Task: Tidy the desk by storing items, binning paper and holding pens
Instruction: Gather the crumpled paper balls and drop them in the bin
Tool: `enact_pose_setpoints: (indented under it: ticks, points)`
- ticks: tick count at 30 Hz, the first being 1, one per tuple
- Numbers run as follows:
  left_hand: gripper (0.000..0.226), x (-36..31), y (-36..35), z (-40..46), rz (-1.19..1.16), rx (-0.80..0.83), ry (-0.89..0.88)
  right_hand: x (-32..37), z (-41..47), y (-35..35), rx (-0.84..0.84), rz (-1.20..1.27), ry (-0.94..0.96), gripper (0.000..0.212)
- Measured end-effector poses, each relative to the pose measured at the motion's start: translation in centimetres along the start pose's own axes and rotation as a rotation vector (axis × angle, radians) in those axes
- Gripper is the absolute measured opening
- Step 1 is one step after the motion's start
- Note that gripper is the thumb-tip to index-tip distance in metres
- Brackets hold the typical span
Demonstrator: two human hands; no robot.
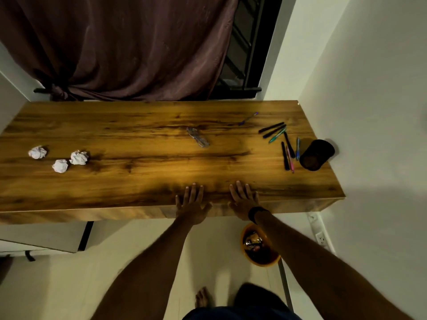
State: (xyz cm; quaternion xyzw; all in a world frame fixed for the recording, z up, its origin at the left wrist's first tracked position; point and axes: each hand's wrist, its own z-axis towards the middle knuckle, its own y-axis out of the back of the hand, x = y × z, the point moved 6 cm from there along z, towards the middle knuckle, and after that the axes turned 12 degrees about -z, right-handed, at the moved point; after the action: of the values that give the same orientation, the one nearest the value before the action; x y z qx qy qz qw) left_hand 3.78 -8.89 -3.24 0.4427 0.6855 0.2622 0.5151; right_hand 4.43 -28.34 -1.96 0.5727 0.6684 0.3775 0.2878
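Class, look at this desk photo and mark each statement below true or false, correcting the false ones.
1. Three crumpled paper balls lie on the left part of the desk. True.
2. Both hands are holding pens. False: the left hand and right hand rest flat and empty at the near edge of the desk.
3. The black pen holder stands at the right end of the desk, with loose pens beside it. True.
4. The orange bin sits on the desk. False: it is on the floor below.
5. A pair of glasses lies near the middle of the desk. True.
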Motion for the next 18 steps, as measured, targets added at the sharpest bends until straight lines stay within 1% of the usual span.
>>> enact_pose_setpoints:
  ticks: [1, 5, 7, 9, 11, 13, 16, 18]
  points:
    - [0.102, 0.1, 0.1, 0.3, -0.016, -0.023, -0.002, 0.1, 0.1, -0.1, -0.015, -0.006, -0.006, 0.065]
    - [0.106, 0.5, 0.4, 1.0, -0.038, -0.066, -0.015, 0.5, 0.8, -0.7, -0.066, 0.002, -0.007, 0.07]
    - [0.109, 0.8, 0.9, 2.1, -0.022, -0.123, -0.03, 0.9, 2.1, 0.0, -0.114, -0.023, 0.006, 0.077]
    - [0.104, 1.1, 1.5, 3.1, -0.017, -0.131, -0.019, 1.5, 4.0, 1.0, -0.148, -0.061, 0.046, 0.092]
    - [0.096, 1.6, 1.9, 3.8, 0.004, -0.092, 0.019, 2.7, 5.7, 1.9, -0.147, -0.102, 0.109, 0.096]
    - [0.093, 2.0, 2.6, 4.6, 0.006, -0.062, 0.051, 4.3, 6.9, 2.8, -0.173, -0.131, 0.156, 0.09]
    - [0.091, 3.0, 3.9, 5.7, 0.011, -0.039, 0.112, 6.0, 8.9, 3.4, -0.215, -0.18, 0.199, 0.072]
    - [0.09, 4.0, 4.7, 6.3, 0.027, -0.02, 0.159, 7.1, 9.8, 3.8, -0.241, -0.198, 0.254, 0.07]
